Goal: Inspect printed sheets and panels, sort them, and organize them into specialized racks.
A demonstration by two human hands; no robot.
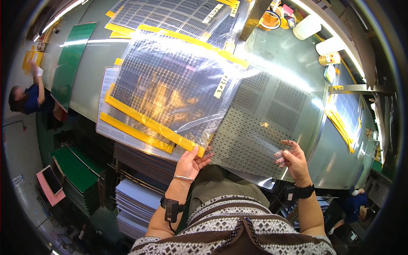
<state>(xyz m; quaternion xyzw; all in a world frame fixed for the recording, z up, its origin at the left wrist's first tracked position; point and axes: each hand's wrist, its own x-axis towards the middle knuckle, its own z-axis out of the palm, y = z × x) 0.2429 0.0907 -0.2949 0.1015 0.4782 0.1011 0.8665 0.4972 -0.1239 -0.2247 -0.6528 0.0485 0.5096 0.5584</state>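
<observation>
A handwritten label (221,86) is on the yellow-edged sheet (170,83). Left fingers (191,153) pinch its corner; right fingers (290,157) grip the patterned film (250,131).

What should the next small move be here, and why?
Probably the left hand should slightly lift the lower right corner of the yellow-taped film: its thumb rests on that corner, and the film seems to overlap the patterned sheet, whose right side the right hand holds.
</observation>
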